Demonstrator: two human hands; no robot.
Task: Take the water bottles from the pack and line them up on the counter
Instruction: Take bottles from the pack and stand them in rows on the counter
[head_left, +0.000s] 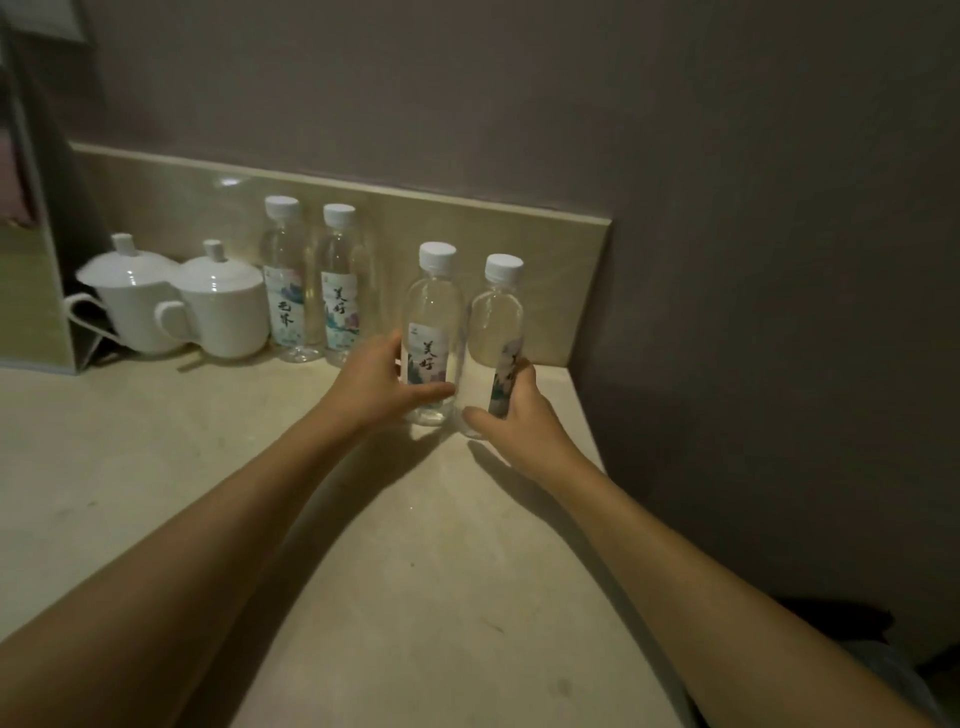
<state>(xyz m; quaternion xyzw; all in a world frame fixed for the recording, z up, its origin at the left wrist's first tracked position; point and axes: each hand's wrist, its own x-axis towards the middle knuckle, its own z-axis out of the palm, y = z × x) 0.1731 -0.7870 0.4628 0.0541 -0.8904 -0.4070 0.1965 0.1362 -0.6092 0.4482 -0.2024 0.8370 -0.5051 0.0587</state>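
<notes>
Two clear water bottles with white caps stand upright side by side near the counter's right end. My left hand (382, 382) grips the lower part of the left one (434, 312), which has a painted label facing me. My right hand (511, 410) wraps around the base of the right one (496, 317), its label turned to the side. Two more capped bottles, the first bottle (283, 280) and the second bottle (340, 286), stand against the backsplash further left, touching each other. No pack is in view.
Two white lidded cups, one cup (132, 296) and the other cup (223, 306), stand left of the bottles by the backsplash (467, 223). A mirrored panel (31, 291) rises at the far left. The beige counter (389, 571) ends at a wall on the right.
</notes>
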